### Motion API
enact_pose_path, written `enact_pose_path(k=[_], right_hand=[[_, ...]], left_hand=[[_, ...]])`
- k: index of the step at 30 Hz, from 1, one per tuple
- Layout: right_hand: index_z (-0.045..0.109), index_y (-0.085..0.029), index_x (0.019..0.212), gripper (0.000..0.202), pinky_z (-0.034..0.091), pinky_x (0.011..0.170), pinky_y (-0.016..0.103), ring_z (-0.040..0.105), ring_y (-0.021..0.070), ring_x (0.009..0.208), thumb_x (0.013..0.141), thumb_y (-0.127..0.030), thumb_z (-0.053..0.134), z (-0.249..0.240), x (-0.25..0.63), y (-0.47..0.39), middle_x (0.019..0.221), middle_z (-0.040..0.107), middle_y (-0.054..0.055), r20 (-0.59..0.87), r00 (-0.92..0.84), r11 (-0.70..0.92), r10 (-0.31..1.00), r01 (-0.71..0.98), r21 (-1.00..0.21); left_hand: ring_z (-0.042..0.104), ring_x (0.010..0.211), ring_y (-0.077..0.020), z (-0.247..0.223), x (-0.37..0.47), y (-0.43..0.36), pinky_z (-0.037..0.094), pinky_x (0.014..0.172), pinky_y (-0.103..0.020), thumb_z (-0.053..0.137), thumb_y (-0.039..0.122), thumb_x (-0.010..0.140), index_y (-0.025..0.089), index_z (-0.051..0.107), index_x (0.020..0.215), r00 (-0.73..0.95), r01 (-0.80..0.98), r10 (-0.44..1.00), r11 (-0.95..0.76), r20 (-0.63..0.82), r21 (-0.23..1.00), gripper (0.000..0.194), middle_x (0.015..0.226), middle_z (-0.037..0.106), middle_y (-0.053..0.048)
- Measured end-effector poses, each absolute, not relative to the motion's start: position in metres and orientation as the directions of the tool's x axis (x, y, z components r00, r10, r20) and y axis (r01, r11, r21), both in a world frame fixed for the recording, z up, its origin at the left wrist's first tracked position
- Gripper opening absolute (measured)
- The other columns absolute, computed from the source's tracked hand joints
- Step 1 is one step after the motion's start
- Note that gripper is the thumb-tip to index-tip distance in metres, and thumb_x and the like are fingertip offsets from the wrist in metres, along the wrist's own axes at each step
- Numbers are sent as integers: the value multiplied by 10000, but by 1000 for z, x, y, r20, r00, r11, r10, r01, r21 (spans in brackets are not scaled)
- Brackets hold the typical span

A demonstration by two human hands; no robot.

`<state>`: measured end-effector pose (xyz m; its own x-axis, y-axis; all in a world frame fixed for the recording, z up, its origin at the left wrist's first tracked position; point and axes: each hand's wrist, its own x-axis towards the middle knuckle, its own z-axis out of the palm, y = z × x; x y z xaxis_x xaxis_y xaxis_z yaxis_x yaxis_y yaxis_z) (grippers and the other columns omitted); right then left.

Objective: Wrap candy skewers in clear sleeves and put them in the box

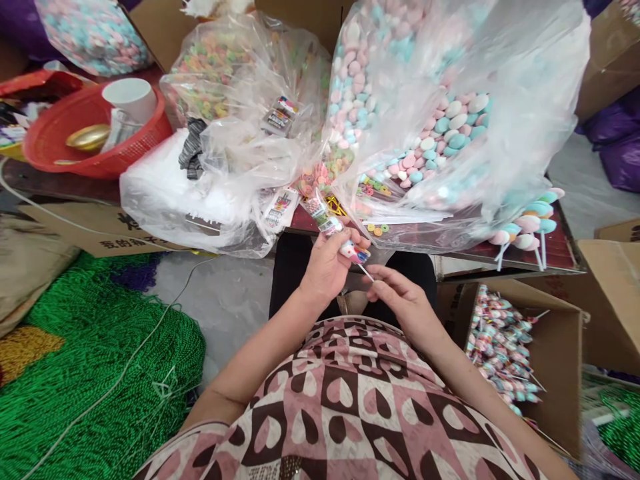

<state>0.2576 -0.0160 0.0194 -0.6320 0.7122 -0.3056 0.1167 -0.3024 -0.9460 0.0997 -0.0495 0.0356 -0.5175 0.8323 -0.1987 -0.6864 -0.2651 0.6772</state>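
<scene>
2 bare hands were at work over 1 dark red table: the left hand and the right hand. Between them was 1 wrapped candy pop on 1 white stick. At the table's right end lay 1 cluster of unwrapped pops, its pieces overlapping too much to count. There were 2 clear bags of pink, blue and white candies, 1 large and 1 at upper left. 1 red basket held 1 white cup.

The left hand's thumb and fingers were clamped around the pop's middle; its wrapper stuck out past the thumb, away from the body, and its stick slanted towards the right hand. The right thumb and forefinger were close together at the stick's near end, though whether they gripped it could not be told.
</scene>
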Motion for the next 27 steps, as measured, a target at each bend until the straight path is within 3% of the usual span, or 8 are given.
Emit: enact_pose_path(k=[4,9,12,15,18,22,27], right_hand=[[700,-181,955,339,398,471,234,480,100,486,807,-483,656,19,253,-19,570,562,-29,-324,-653,-265,685,190,-945],[622,-183,747,332,352,441,223,430,83,448,837,-504,624,20,251,-21,533,516,-39,-257,-644,-241,721,115,-964],[619,-192,790,303,341,442,214,424,76,441,858,-487,609,18,251,-19,540,516,-49,-235,-628,-256,742,58,-965],[631,-205,873,262,335,440,208,438,79,450,874,-465,598,15,254,-17,554,525,-53,-212,-598,-252,773,18,-968],[625,-206,862,260,337,436,210,443,84,448,876,-464,596,13,256,-16,542,518,-54,-201,-586,-233,785,20,-972],[627,-205,867,263,338,436,213,443,87,446,879,-465,587,15,257,-17,540,517,-54,-185,-577,-190,795,53,-980],[627,-208,868,277,324,429,218,412,90,436,888,-477,564,19,257,-17,519,485,-60,-163,-552,-122,818,110,-986]], left_hand=[[636,730,-115,37,115,-51,495,665,-238,702,285,762,209,571,1054,-445,-710,870,-198,-213,676,329,742,593,30],[541,495,-90,27,134,-56,398,433,-212,725,388,739,211,540,1153,-220,-710,933,46,-283,703,487,742,606,25],[541,551,-75,24,133,-58,460,540,-231,735,417,733,201,575,1090,-225,-649,940,52,-257,759,447,833,624,1],[568,753,-104,24,126,-60,476,735,-236,722,412,758,184,621,980,-247,-541,957,-2,-156,841,335,853,615,-18],[545,781,-124,24,121,-61,454,786,-260,607,440,848,177,624,914,-256,-407,962,-16,-98,913,271,787,584,-13],[502,728,-114,25,118,-62,406,741,-249,535,399,882,178,585,813,-311,-143,947,32,-76,989,236,742,561,13],[397,619,-110,26,119,-64,310,611,-254,510,280,848,186,453,615,-373,181,927,113,-38,977,257,620,442,33]])
